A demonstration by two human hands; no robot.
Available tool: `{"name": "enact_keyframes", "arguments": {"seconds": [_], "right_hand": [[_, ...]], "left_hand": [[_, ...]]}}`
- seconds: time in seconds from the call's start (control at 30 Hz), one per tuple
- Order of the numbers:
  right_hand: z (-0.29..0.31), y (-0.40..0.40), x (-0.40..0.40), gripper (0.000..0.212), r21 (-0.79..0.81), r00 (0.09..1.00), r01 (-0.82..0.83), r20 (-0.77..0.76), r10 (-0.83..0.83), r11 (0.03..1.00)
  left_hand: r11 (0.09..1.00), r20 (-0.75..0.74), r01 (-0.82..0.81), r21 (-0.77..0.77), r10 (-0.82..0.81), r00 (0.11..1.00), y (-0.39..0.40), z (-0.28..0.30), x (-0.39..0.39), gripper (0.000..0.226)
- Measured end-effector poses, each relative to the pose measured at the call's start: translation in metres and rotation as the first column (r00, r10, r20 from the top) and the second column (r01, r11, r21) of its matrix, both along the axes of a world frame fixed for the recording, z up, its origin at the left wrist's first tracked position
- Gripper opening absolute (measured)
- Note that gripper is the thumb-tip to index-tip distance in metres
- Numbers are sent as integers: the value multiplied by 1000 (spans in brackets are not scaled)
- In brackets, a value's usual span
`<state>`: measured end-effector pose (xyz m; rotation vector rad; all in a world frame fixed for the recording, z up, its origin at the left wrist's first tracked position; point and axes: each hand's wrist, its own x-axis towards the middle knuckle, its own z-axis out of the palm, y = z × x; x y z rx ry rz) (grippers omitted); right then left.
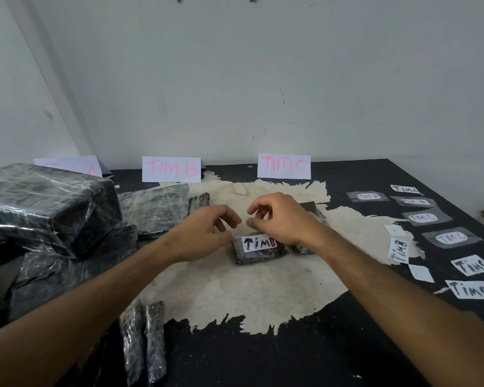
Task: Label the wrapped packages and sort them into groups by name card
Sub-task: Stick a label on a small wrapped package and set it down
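At tabletop [347, 344] centre: small package [256, 251] labelled TIM B [259, 243], not yet sorted. Left hand [207, 230], right hand [280, 219] hovered, grip curled, holding nothing visible. Loose labels [471, 289] remained.

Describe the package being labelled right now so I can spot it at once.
Start at the pale torn patch mid-table, in front of the TIM B card. The small black wrapped package lies just below both hands; unlike its neighbours, it wears a white label reading TIMB.

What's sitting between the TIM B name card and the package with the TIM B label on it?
In the head view, both hands, the left hand and the right hand, hover between the TIM B card and the labelled package, over bare tan patch.
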<state>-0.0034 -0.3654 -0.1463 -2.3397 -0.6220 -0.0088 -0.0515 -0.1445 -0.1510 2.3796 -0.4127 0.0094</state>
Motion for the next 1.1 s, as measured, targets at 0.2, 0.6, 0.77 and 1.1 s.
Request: {"name": "enact_keyframes", "arguments": {"seconds": [0.2,0.6,0.77,1.1], "right_hand": [[-3,64,8,42,-68,999,-24,-35,22,997],[-5,101,20,23,-80,971,130,-193,-144,988],[0,77,29,13,-64,951,183,-241,-193,981],[1,49,39,41,-193,948,135,-261,-184,972]], "left_hand": [[967,200,-181,178,145,969,36,5,-1,29],[850,170,-273,450,218,961,63,-3,0,41],[835,170,-255,488,195,966,64,-10,0,38],[852,138,-246,463,204,969,46,-1,15,59]]}}
